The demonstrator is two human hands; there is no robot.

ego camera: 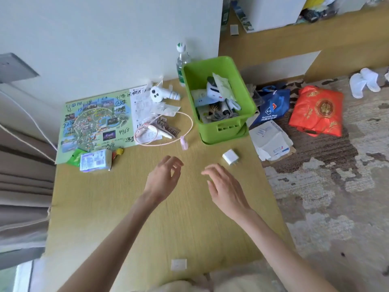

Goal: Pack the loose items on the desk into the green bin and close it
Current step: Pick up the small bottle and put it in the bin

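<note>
Head view: both hands hover over the table, holding nothing. The left grip (164, 178) and the right grip (225, 186) sit below centre frame, fingers spread and loosely curved.

The white charger (231, 158) lies just above the right grip and a little to its right. Its prongs point toward the lower right, so its long axis runs diagonally. The right grip is clearly the nearer one.

The pink cable (187, 123) loops at centre frame, and its plug end is above the left grip, near but apart.

The green bin (221, 128) stands open, upper right of centre and above the charger. It is part filled and appears to rest on its own lid.
</note>
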